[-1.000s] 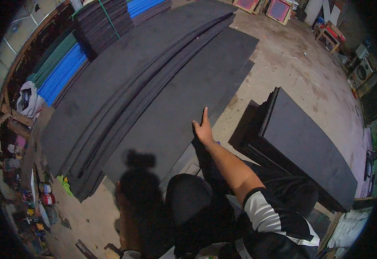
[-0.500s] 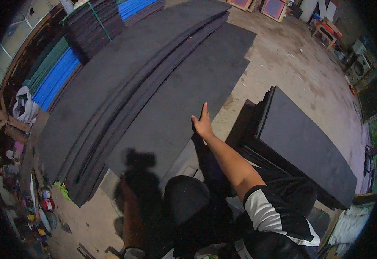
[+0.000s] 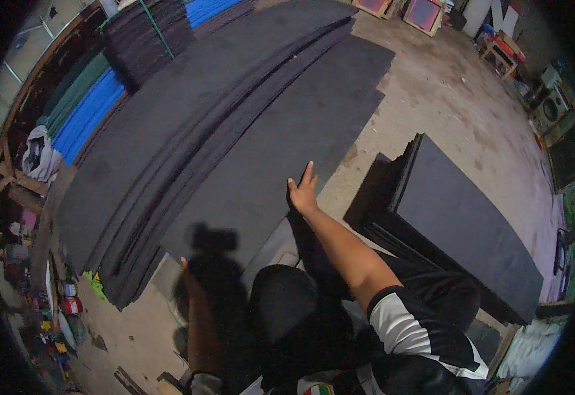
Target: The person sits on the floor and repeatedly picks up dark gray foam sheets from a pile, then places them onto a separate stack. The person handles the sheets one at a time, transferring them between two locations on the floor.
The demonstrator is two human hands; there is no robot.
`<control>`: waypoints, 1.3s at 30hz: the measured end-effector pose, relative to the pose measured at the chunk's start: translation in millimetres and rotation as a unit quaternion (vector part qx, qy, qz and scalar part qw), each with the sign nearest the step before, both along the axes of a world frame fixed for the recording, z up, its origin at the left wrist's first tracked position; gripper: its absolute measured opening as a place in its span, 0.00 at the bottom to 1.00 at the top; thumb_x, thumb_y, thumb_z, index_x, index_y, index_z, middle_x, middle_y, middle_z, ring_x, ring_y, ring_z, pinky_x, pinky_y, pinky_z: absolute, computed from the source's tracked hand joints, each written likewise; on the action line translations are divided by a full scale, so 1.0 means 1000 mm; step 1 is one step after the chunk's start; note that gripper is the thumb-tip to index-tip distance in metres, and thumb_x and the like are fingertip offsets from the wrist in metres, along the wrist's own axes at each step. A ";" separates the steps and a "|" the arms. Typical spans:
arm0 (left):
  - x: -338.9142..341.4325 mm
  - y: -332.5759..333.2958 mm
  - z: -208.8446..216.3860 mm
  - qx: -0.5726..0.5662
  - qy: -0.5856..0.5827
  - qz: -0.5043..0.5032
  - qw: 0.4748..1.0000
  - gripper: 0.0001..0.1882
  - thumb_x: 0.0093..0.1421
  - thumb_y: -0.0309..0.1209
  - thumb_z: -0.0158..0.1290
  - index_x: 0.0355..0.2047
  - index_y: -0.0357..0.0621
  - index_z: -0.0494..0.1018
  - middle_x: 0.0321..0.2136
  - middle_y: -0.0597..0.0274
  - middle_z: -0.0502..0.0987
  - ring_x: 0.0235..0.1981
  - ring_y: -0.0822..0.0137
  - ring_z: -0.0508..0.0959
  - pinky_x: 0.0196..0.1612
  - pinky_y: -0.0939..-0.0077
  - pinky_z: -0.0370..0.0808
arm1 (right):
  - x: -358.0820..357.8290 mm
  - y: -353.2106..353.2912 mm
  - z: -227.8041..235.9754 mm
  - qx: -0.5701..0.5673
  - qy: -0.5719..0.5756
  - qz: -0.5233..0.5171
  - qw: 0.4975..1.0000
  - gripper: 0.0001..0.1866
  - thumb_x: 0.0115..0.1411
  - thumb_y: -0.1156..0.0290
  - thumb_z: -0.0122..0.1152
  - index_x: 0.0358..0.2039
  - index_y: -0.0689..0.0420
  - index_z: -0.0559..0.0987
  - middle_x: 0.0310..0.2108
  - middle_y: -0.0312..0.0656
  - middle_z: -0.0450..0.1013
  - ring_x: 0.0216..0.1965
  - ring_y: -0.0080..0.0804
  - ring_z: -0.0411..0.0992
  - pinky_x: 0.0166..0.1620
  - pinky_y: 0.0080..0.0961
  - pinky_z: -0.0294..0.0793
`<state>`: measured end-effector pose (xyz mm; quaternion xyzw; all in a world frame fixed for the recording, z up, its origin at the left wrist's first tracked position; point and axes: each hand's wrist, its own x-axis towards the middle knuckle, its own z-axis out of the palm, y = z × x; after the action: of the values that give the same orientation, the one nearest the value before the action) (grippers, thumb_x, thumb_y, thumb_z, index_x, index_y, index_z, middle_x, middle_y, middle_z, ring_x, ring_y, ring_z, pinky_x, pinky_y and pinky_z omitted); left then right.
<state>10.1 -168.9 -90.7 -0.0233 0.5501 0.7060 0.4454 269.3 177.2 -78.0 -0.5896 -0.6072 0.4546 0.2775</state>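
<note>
Plainly, the right hand (image 3: 304,194) lies at the near edge of a long dark sheet (image 3: 254,171), its thumb spread away from its fingers. The left hand (image 3: 185,270) is in shadow close to the sheet's lower-left end; whether its fingers are spread or pinching, I cannot tell. The sheet lies flat in front of the person's knee (image 3: 284,296), alongside a broad pile of dark sheets (image 3: 195,85) on its far side. A head-shaped shadow (image 3: 212,247) falls across its lower end. To the right, a shorter dark stack (image 3: 465,210) stands apart on the floor (image 3: 432,85). Blue sheets (image 3: 89,115) lie beyond the pile at upper left.
</note>
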 end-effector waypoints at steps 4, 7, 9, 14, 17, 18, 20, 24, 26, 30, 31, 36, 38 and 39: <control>-0.012 -0.001 -0.006 -0.015 0.024 0.007 1.000 0.43 0.68 0.64 0.45 0.63 0.34 0.68 0.59 0.45 0.74 0.59 0.47 0.74 0.64 0.51 0.69 | -0.006 -0.008 0.004 -0.008 -0.016 0.006 1.000 0.55 0.69 0.57 0.60 0.77 0.44 0.26 0.72 0.81 0.27 0.72 0.80 0.44 0.71 0.59 0.54; -0.018 0.002 -0.011 -0.030 0.036 0.000 0.999 0.44 0.67 0.64 0.46 0.64 0.34 0.67 0.59 0.43 0.73 0.59 0.45 0.74 0.64 0.51 0.69 | -0.006 -0.007 -0.005 0.003 -0.032 0.008 0.999 0.57 0.67 0.57 0.62 0.76 0.45 0.26 0.72 0.81 0.27 0.72 0.79 0.45 0.72 0.57 0.53; -0.022 -0.003 -0.016 -0.044 0.043 0.002 0.998 0.44 0.67 0.64 0.46 0.64 0.34 0.67 0.59 0.42 0.73 0.59 0.45 0.73 0.63 0.50 0.69 | -0.008 -0.007 0.001 -0.004 -0.009 0.009 1.000 0.58 0.67 0.56 0.63 0.76 0.46 0.26 0.72 0.82 0.27 0.73 0.79 0.44 0.72 0.56 0.53; -0.010 -0.011 -0.040 -0.073 0.064 0.025 0.995 0.44 0.66 0.64 0.48 0.64 0.33 0.66 0.59 0.40 0.73 0.59 0.43 0.73 0.62 0.49 0.69 | 0.002 -0.004 0.001 -0.038 -0.003 0.033 0.999 0.58 0.68 0.50 0.61 0.76 0.42 0.24 0.71 0.82 0.28 0.74 0.77 0.36 0.73 0.59 0.48; -0.017 -0.003 -0.057 -0.122 0.117 0.036 0.985 0.45 0.66 0.64 0.49 0.64 0.33 0.65 0.59 0.38 0.72 0.59 0.42 0.72 0.62 0.48 0.69 | 0.007 -0.001 -0.010 -0.014 -0.022 0.030 0.999 0.58 0.67 0.53 0.63 0.76 0.40 0.26 0.72 0.81 0.28 0.74 0.79 0.38 0.72 0.61 0.50; -0.023 -0.003 -0.062 -0.158 0.152 0.042 0.975 0.45 0.66 0.64 0.49 0.64 0.33 0.65 0.58 0.38 0.72 0.59 0.42 0.72 0.62 0.48 0.69 | 0.007 0.000 -0.009 -0.004 -0.023 0.032 0.999 0.58 0.66 0.54 0.64 0.77 0.39 0.26 0.72 0.80 0.28 0.73 0.80 0.39 0.72 0.62 0.51; -0.043 -0.012 -0.072 -0.276 0.246 0.062 0.927 0.45 0.65 0.63 0.50 0.64 0.32 0.64 0.58 0.37 0.72 0.60 0.41 0.72 0.61 0.48 0.69 | 0.008 -0.006 0.012 -0.077 -0.016 0.076 0.994 0.57 0.66 0.50 0.62 0.77 0.37 0.27 0.72 0.80 0.28 0.73 0.81 0.40 0.72 0.62 0.50; -0.043 0.019 -0.052 -0.496 0.505 0.147 0.691 0.46 0.65 0.63 0.51 0.65 0.32 0.64 0.58 0.34 0.72 0.60 0.40 0.71 0.61 0.47 0.69 | 0.027 0.000 0.020 0.021 -0.051 0.115 0.992 0.55 0.66 0.46 0.61 0.77 0.40 0.31 0.72 0.80 0.33 0.72 0.80 0.43 0.71 0.62 0.51; 0.015 0.071 -0.003 -0.453 0.616 0.132 0.631 0.43 0.63 0.60 0.54 0.64 0.34 0.64 0.57 0.34 0.72 0.59 0.39 0.71 0.60 0.46 0.69 | 0.067 -0.003 0.031 0.066 -0.066 0.109 0.990 0.55 0.66 0.45 0.61 0.78 0.44 0.34 0.72 0.80 0.36 0.72 0.79 0.44 0.72 0.60 0.53; 0.134 0.159 0.093 -0.227 0.715 0.012 0.662 0.34 0.62 0.48 0.61 0.62 0.39 0.69 0.59 0.38 0.71 0.62 0.41 0.68 0.64 0.45 0.64 | 0.118 -0.031 0.105 0.179 -0.074 0.124 0.973 0.45 0.66 0.48 0.61 0.74 0.55 0.54 0.70 0.69 0.54 0.71 0.68 0.53 0.70 0.50 0.60; 0.163 0.177 0.116 -0.149 0.705 -0.042 0.692 0.33 0.61 0.45 0.62 0.61 0.39 0.70 0.59 0.39 0.70 0.62 0.41 0.67 0.65 0.45 0.63 | 0.137 -0.039 0.130 0.213 -0.068 0.150 0.963 0.42 0.66 0.49 0.61 0.73 0.56 0.58 0.70 0.66 0.57 0.71 0.65 0.56 0.70 0.49 0.61; 0.307 0.232 0.173 0.083 0.704 -0.254 0.658 0.33 0.60 0.43 0.63 0.61 0.42 0.70 0.62 0.44 0.69 0.66 0.42 0.64 0.67 0.45 0.60 | 0.285 -0.076 0.193 0.335 -0.225 0.187 0.896 0.39 0.62 0.51 0.67 0.68 0.56 0.66 0.66 0.55 0.66 0.68 0.55 0.63 0.68 0.45 0.66; 0.359 0.240 0.179 0.131 0.737 -0.288 0.597 0.34 0.59 0.44 0.64 0.62 0.43 0.70 0.63 0.45 0.69 0.67 0.41 0.64 0.67 0.45 0.60 | 0.360 -0.095 0.196 0.310 -0.312 0.147 0.886 0.43 0.59 0.50 0.71 0.69 0.56 0.65 0.66 0.59 0.64 0.69 0.58 0.62 0.68 0.46 0.65; 0.383 0.241 0.181 0.152 0.752 -0.303 0.565 0.34 0.59 0.45 0.64 0.62 0.43 0.70 0.63 0.45 0.69 0.67 0.41 0.63 0.68 0.45 0.60 | 0.394 -0.105 0.195 0.270 -0.364 0.133 0.881 0.46 0.57 0.48 0.72 0.69 0.56 0.63 0.67 0.61 0.62 0.69 0.60 0.60 0.69 0.48 0.64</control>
<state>393.4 72.4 90.3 0.7526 0.5451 0.3651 0.0556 662.9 71.8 117.0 -0.5294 -0.8374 0.0589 0.1224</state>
